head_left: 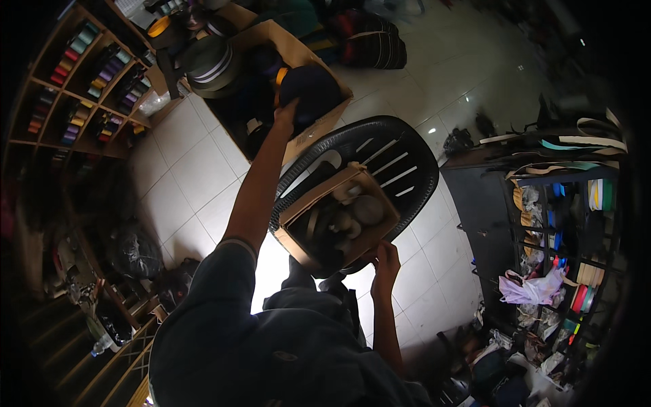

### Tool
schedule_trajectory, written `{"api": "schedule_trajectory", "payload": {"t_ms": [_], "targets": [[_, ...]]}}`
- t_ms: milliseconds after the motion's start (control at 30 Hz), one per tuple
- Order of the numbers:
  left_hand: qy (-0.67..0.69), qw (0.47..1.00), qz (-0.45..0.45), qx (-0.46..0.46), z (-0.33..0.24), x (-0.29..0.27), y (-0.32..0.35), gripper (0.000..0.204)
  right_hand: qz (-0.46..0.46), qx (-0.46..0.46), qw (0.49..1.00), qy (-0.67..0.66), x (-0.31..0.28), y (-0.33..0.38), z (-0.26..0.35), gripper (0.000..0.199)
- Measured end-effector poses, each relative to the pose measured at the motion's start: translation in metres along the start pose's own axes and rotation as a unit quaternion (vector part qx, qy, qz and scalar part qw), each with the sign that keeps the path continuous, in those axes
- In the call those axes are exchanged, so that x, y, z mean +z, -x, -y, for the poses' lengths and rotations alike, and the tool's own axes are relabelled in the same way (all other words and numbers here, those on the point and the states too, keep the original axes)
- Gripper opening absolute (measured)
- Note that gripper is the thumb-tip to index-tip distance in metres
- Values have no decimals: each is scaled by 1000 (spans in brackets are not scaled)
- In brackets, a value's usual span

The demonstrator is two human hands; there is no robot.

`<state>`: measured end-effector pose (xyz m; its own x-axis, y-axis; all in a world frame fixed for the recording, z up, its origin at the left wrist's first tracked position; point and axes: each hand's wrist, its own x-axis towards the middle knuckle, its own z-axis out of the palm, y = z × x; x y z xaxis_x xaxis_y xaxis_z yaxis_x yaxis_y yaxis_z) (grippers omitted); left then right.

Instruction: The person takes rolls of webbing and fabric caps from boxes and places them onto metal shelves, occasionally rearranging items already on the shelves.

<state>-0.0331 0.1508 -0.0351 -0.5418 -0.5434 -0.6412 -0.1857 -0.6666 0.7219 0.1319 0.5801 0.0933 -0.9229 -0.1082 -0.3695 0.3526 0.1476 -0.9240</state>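
My left arm stretches forward to a large open cardboard box (pixel 337 106) on the floor. My left hand (pixel 286 114) is closed on the near left edge of a big dark navy roll (pixel 310 91), seemingly of strap or tape; its fingertips are partly hidden. An orange-yellow roll (pixel 280 76) shows beside it. Closer to me, a small cardboard box (pixel 374 239) rests on a black plastic chair (pixel 426 163). Inside that box lie several small round rolls (pixel 368 209), dim and hard to make out. My right hand (pixel 386 263) grips the small box's near right corner, fingers bent.
Thread spools (pixel 63 64) fill a wooden shelf at the far left. A grey-green roll with white stripes (pixel 211 64) sits by the large box. A dark cabinet (pixel 485 217) and crowded shelves stand at right, with a lilac plastic bag (pixel 532 288). Pale tiles (pixel 193 166) cover the floor.
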Motion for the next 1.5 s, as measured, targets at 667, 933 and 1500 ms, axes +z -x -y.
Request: {"api": "schedule_trajectory", "payload": {"t_ms": [667,933,1500], "targets": [[-329,909,-214,139,-12,25,-30,83,-37,40,997,-55,1,24,2,21],[-342,868,-261,248,-22,50,-3,79,-46,32,998,-32,0,30,-6,22],[-264,841,74,467,-125,62,116,50,-40,2,999,-15,-26,33,-9,21]]}}
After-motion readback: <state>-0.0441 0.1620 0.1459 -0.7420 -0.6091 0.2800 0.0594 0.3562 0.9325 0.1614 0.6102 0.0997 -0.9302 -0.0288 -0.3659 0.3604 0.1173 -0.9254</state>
